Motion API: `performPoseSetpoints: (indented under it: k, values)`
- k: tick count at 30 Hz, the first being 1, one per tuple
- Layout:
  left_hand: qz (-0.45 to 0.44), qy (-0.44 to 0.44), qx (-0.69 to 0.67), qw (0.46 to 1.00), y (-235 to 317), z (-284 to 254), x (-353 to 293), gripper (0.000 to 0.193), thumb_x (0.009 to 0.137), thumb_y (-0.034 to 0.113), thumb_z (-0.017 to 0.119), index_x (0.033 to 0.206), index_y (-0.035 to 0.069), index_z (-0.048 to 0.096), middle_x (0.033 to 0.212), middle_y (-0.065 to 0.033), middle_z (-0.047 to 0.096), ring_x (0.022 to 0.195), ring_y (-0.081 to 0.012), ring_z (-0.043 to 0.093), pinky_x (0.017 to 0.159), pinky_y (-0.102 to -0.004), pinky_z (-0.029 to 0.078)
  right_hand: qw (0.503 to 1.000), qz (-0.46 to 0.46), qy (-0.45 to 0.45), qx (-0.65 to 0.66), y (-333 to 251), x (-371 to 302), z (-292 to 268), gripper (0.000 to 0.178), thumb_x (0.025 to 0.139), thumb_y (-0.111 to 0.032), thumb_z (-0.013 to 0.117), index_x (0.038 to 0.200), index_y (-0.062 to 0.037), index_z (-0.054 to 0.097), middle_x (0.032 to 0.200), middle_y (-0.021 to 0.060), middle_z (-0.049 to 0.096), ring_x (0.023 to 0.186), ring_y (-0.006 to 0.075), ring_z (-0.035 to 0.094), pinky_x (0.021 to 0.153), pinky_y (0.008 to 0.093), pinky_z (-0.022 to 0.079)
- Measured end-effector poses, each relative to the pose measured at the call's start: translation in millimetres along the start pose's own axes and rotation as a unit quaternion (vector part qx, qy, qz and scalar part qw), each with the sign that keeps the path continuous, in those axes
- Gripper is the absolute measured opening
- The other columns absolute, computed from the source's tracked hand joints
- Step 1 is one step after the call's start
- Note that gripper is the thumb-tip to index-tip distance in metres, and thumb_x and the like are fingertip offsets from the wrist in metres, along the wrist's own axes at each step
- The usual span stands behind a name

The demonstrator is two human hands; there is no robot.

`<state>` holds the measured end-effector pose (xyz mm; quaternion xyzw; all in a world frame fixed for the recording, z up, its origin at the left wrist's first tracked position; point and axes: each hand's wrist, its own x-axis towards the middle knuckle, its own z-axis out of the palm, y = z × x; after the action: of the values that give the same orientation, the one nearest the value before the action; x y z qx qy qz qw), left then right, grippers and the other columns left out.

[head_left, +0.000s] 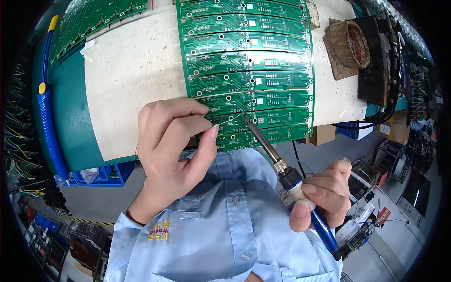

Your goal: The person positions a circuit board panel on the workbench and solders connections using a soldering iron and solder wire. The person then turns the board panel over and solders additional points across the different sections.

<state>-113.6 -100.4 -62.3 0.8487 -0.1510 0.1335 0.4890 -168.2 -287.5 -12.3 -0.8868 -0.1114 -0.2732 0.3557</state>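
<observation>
A panel of long green circuit boards (pixel 282 101) lies on the white sheet, its strips stacked in rows. My right hand (pixel 324 195) grips a soldering iron (pixel 287 175) with a blue handle, its fingers wrapped around the pale collar. The iron's dark tip rests at or just over a strip near the panel's near end; exact contact is hard to tell. Between thumb and fingertips, my left hand (pixel 176 141) pinches a thin solder wire (pixel 229 120). The wire's free end points at the iron's tip, over the same strip.
A blue desoldering pump (pixel 49 113) with yellow ends lies along the left of the green mat (pixel 70 122). More green boards (pixel 94 23) sit far left. At the far right stands a round, brown, crusted holder (pixel 350 44). Below the table edge are a blue bin (pixel 101 176) and a cardboard box (pixel 323 134).
</observation>
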Motion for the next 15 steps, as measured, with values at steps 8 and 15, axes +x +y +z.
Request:
performPoseSetpoints:
  k: [8, 15]
  values:
    - [0.034, -0.005, 0.032, 0.999, -1.2, 0.9, 0.1, 0.01, 0.067, 0.002, 0.065, 0.072, 0.007, 0.057, 0.089, -0.0021, 0.062, 0.079, -0.0176, 0.05, 0.077, -0.0283, 0.037, 1.0, 0.001, -0.015, -0.011, -0.2, 0.8, 2.2, 0.02, 0.073, -0.03, 0.067, 0.071, -0.0123, 0.058, 0.051, -0.0021, 0.056, 0.04, 0.0087, 0.044, 0.058, 0.0266, 0.035]
    - [0.03, 0.002, 0.045, 0.999, -0.6, 3.0, -0.1, 0.011, 0.067, 0.002, 0.065, 0.073, 0.007, 0.058, 0.088, -0.002, 0.062, 0.079, -0.0175, 0.05, 0.077, -0.0278, 0.036, 1.0, -0.01, -0.024, -0.006, 0.6, 0.7, 3.0, 0.02, 0.074, -0.03, 0.068, 0.071, -0.0124, 0.059, 0.052, -0.002, 0.056, 0.04, 0.0086, 0.045, 0.058, 0.0264, 0.035]
